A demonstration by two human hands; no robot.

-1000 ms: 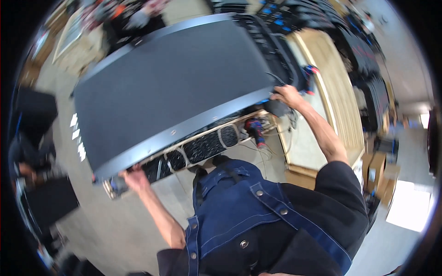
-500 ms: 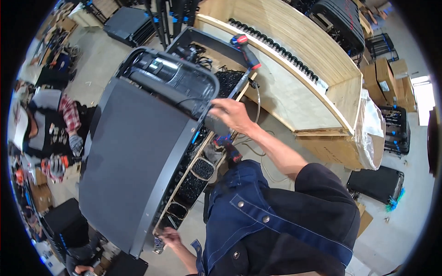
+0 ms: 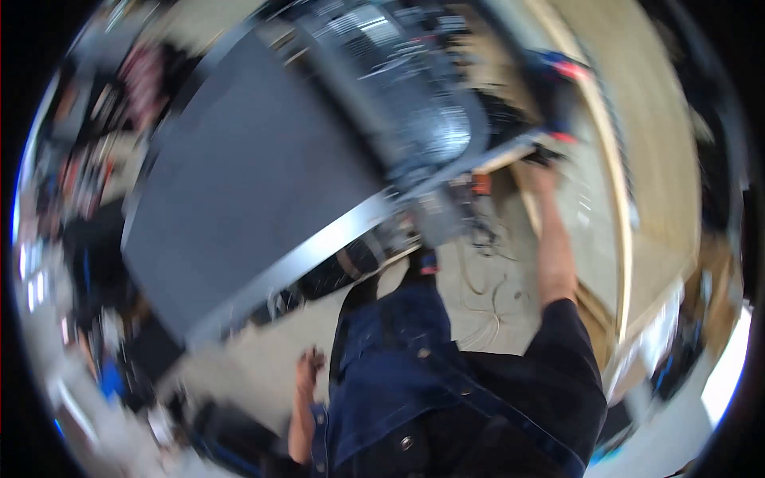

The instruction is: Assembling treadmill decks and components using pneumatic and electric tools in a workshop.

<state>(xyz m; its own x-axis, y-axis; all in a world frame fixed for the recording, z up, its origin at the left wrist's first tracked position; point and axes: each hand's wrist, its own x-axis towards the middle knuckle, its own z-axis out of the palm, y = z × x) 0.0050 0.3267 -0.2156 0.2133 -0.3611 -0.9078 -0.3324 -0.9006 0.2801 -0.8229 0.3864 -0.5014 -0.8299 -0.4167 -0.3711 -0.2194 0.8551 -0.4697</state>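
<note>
Since half a second ago the view has swung and blurred; the big grey panel (image 3: 247, 199) now fills the upper left, tilted, with its metal edge (image 3: 319, 247) running down-left. Left hand (image 3: 309, 368) hangs low beside the blue apron (image 3: 398, 374), off the panel, fingers loosely curled, holding nothing visible. Right hand (image 3: 543, 171) reaches up to the panel's far corner near the wooden counter (image 3: 637, 159); blur hides its grip, cannot tell. Cables (image 3: 478, 287) lie on the floor.
</note>
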